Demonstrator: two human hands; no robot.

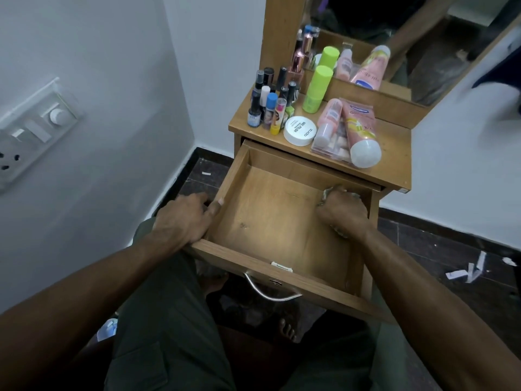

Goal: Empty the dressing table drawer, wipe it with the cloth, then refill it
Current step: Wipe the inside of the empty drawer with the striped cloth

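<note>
The wooden drawer [270, 215] of the dressing table [394, 148] is pulled out, with nothing inside but the cloth. My left hand [186, 218] grips the drawer's left wall near the front corner, thumb over the rim. My right hand [342, 211] is curled round a crumpled cloth [332, 191] and presses it into the drawer's far right corner. Most of the cloth is hidden under the hand. On the table top stand several small bottles [267, 108], a green bottle [317, 88], a white round jar [299, 130], a clear box [332, 142] and a pink tube [361, 128].
A mirror [394, 38] rises behind the table top. A wall with a switch panel [33, 131] is at the left. My knees sit below the drawer's metal handle [270, 289]. Paper scraps [468, 269] lie on the dark floor at the right.
</note>
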